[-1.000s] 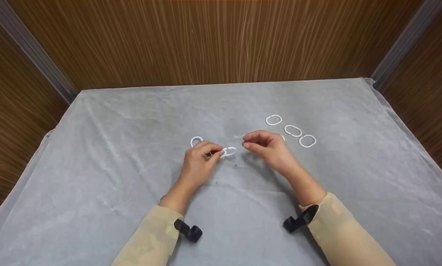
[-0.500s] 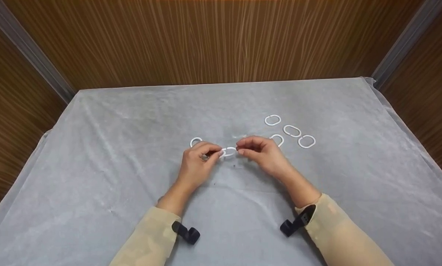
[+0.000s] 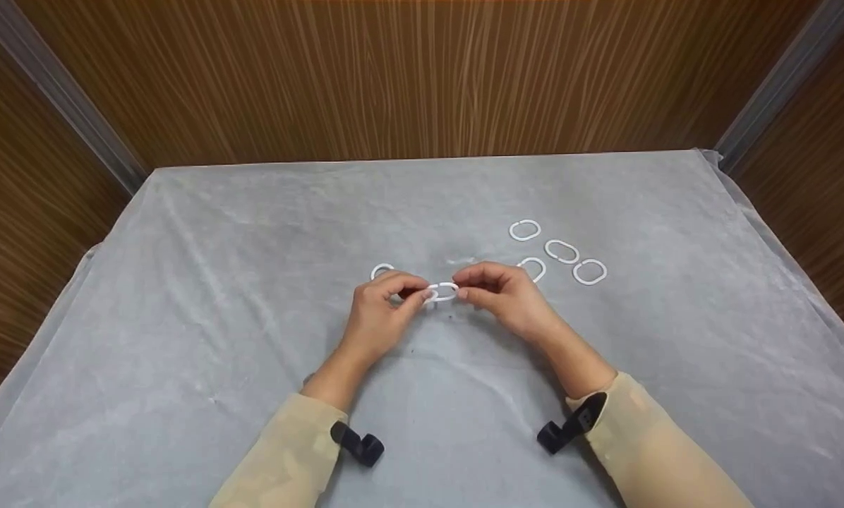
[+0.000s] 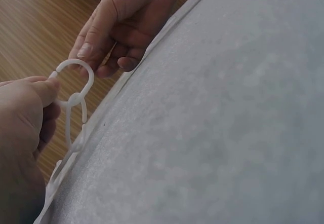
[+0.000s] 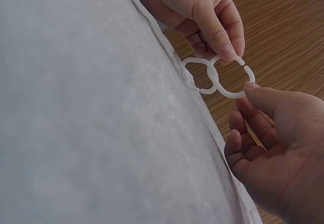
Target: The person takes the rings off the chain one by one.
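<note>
A white plastic C-ring (image 5: 232,95) is held between both hands above the cloth, its narrow gap showing in the right wrist view. My left hand (image 3: 382,310) pinches one side of it between thumb and forefinger. On the opposite side, the right hand (image 3: 510,296) pinches the ring with thumb and forefinger tips. A second white ring (image 4: 68,127) is linked through the held one and hangs below it in the left wrist view. Past the left fingers, part of a white ring (image 3: 382,267) shows in the head view; the hand hides the rest.
Several loose white rings lie to the right: one at the back (image 3: 525,221), two beside it, and one (image 3: 543,268) partly behind the right hand. Grey cloth (image 3: 252,388) covers the table. Wood-grain panels (image 3: 422,77) stand behind and at both sides.
The right hand has moved left and down to the ring and now pinches its free side. The left hand keeps its hold almost in place.
</note>
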